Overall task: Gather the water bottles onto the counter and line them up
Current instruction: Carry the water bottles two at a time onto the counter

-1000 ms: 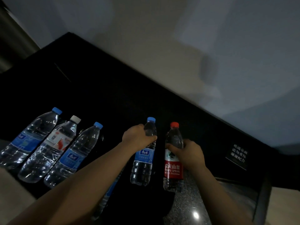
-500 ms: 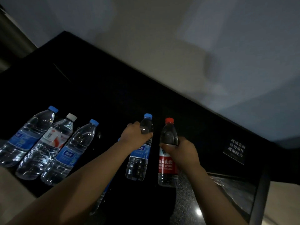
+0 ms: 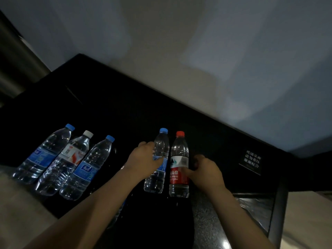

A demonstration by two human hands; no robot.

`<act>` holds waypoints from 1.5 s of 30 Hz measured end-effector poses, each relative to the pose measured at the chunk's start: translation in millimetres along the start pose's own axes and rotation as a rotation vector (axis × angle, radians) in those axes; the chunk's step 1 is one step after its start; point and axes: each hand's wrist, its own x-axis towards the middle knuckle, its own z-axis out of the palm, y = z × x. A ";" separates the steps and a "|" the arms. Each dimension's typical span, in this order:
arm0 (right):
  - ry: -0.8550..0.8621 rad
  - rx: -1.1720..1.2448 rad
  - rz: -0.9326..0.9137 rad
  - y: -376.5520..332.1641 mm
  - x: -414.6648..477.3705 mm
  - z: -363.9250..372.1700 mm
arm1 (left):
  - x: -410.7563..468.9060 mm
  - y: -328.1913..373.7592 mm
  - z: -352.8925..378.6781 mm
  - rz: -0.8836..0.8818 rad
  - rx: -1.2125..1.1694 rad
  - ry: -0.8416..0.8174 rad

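Lining up: my left hand (image 3: 143, 159) grips the blue-capped bottle (image 3: 161, 146), right hand (image 3: 206, 172) the red-capped bottle (image 3: 179, 153) on the desk (image 3: 125, 114); next, I'd slide both toward the three-bottle row (image 3: 71, 159).

Five clear bottles (image 3: 178, 164) upright on black counter (image 3: 115, 108); three left, two right.

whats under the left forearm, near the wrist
A sliver of another clear bottle with a blue label peeks out beside the left forearm, on the dark counter. The arm covers its cap and most of its body, so whether it stands or lies is unclear.
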 end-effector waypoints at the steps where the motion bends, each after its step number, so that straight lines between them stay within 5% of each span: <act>1: 0.003 -0.023 -0.014 -1.3 -6.4 -2.8 | -6.2 0.5 -3.3 0.019 0.013 -0.006; 9: 0.040 -0.190 -0.041 -10.5 -78.1 -20.9 | -62.4 3.6 -28.8 0.202 0.130 -0.145; 24: 0.294 -0.232 0.214 12.5 -271.5 -33.8 | -152.4 62.4 -17.8 0.637 0.376 -0.333; 45: 0.641 0.081 0.938 216.7 -619.6 -7.2 | -421.4 290.0 219.9 1.425 0.690 -0.587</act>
